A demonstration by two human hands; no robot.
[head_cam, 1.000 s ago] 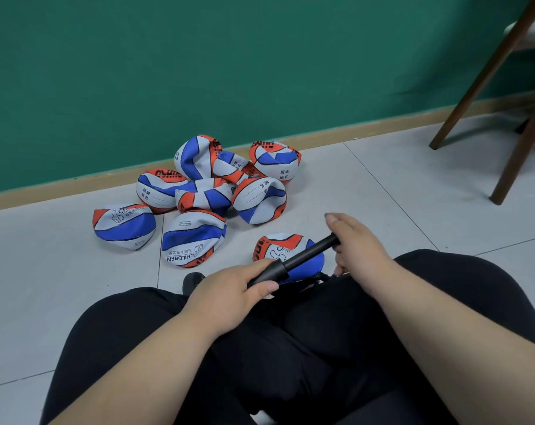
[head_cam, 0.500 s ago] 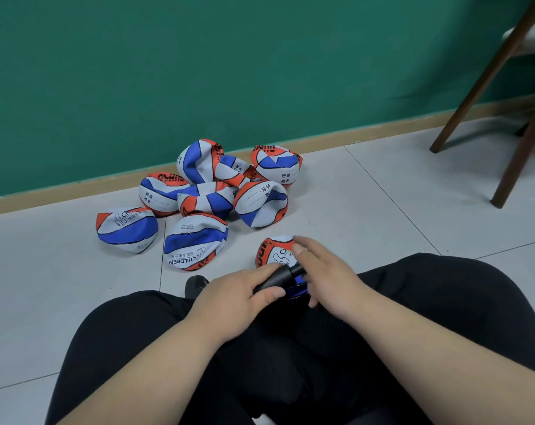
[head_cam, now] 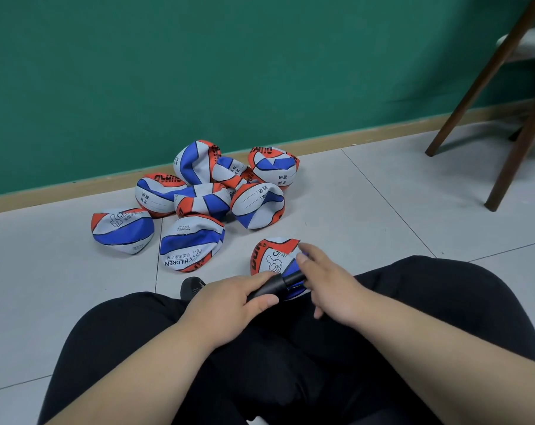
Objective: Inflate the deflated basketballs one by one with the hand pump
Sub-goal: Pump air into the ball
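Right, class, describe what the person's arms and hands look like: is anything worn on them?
The left forearm and right forearm are bare to the frame's edge; no sleeves show. The left hand and right hand wear no gloves, and no ring, watch or bracelet shows on the visible sides. The visible nails look short and plain. Black trousers cover the legs.
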